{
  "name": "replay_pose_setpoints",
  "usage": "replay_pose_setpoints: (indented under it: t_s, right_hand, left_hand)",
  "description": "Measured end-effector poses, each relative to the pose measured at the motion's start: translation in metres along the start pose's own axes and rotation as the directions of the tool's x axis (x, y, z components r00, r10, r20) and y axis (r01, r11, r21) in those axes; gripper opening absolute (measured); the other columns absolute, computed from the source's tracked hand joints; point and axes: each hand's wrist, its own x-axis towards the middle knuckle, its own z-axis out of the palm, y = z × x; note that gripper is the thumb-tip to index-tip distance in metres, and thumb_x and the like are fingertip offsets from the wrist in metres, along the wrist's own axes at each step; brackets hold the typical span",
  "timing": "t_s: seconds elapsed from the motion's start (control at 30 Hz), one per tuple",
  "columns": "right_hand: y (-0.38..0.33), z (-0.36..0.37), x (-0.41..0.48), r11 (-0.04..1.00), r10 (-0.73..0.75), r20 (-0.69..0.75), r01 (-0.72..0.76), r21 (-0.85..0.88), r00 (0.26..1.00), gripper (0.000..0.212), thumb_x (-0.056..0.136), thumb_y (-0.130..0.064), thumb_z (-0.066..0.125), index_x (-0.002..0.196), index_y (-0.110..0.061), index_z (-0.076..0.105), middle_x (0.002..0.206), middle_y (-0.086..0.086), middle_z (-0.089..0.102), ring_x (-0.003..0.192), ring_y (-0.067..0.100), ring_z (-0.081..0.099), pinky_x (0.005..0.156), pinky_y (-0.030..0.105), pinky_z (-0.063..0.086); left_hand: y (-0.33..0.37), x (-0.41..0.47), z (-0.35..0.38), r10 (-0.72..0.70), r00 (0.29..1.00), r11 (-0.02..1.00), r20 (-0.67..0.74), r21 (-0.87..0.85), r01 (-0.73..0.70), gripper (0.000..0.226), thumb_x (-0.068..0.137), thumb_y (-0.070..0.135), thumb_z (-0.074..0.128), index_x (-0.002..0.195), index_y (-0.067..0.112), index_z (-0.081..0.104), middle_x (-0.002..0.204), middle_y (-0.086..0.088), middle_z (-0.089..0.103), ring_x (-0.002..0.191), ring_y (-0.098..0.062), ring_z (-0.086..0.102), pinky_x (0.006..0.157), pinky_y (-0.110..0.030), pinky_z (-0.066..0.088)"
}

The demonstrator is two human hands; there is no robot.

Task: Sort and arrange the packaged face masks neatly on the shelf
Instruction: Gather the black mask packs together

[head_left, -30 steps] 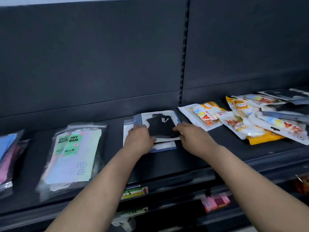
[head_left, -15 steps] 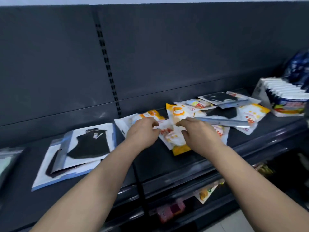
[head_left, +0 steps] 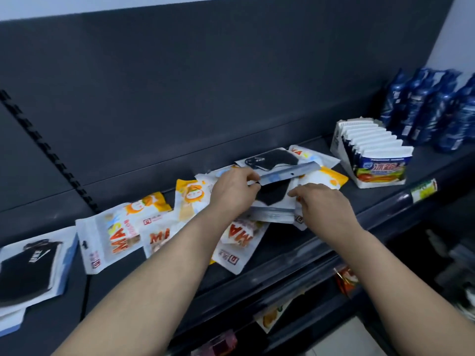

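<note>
Shelf (head_left: 380, 199) of dark metal carries a loose heap of orange-and-white mask packets (head_left: 120, 227) across its middle. Two black mask packs lie on the heap's right end. The left hand (head_left: 231, 191) pinches the blue header strip (head_left: 290, 172) of the upper black pack (head_left: 270, 160), while the right hand (head_left: 326, 204) grips the right edge of the lower black pack (head_left: 272, 196) with curled fingers.

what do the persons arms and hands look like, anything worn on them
Both forearms are bare all the way to the bottom edge of the picture, with no sleeve in view. The left hand and right hand are bare too: no gloves, and no watch, bracelet or ring shows on the sides facing the camera.
</note>
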Motion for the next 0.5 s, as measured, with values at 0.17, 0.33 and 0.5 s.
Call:
replay_pose_setpoints:
  t_s: [0.17, 0.33, 0.5]
  right_hand:
    - [0.023, 0.004, 0.004, 0.996, 0.008, -0.006, -0.007, 0.087, 1.000, 0.033, 0.093, -0.015, 0.047, 0.120, -0.028, 0.063, 0.118, -0.005, 0.065, 0.110, 0.019, 0.058, 0.076, 0.032, 0.048]
    - [0.028, -0.003, 0.013, 0.992, 0.015, -0.039, -0.010, 0.124, 0.999, 0.039, 0.088, -0.012, 0.054, 0.122, -0.029, 0.060, 0.120, -0.005, 0.063, 0.112, 0.020, 0.056, 0.077, 0.035, 0.050]
    - [0.021, 0.003, 0.035, 0.981, -0.038, -0.144, 0.065, 0.185, 0.989, 0.052, 0.076, 0.004, 0.058, 0.121, -0.021, 0.062, 0.120, 0.004, 0.063, 0.114, 0.026, 0.055, 0.079, 0.037, 0.050]
  left_hand:
    - [0.012, 0.037, 0.030, 0.038, 0.997, 0.969, 0.068, 0.240, -0.054, 0.039, 0.086, 0.010, 0.053, 0.116, 0.032, 0.064, 0.117, -0.001, 0.065, 0.119, -0.024, 0.046, 0.087, -0.036, 0.049]
    - [0.003, 0.039, 0.035, 0.196, 0.980, 0.867, 0.009, 0.465, -0.178, 0.028, 0.092, 0.019, 0.049, 0.111, 0.028, 0.068, 0.113, 0.001, 0.067, 0.114, -0.024, 0.049, 0.085, -0.037, 0.044]
    - [-0.017, 0.024, 0.006, 0.231, 0.959, 0.914, -0.166, 0.374, -0.156, 0.023, 0.092, 0.009, 0.049, 0.104, 0.024, 0.063, 0.094, 0.003, 0.066, 0.104, -0.021, 0.052, 0.080, -0.037, 0.044]
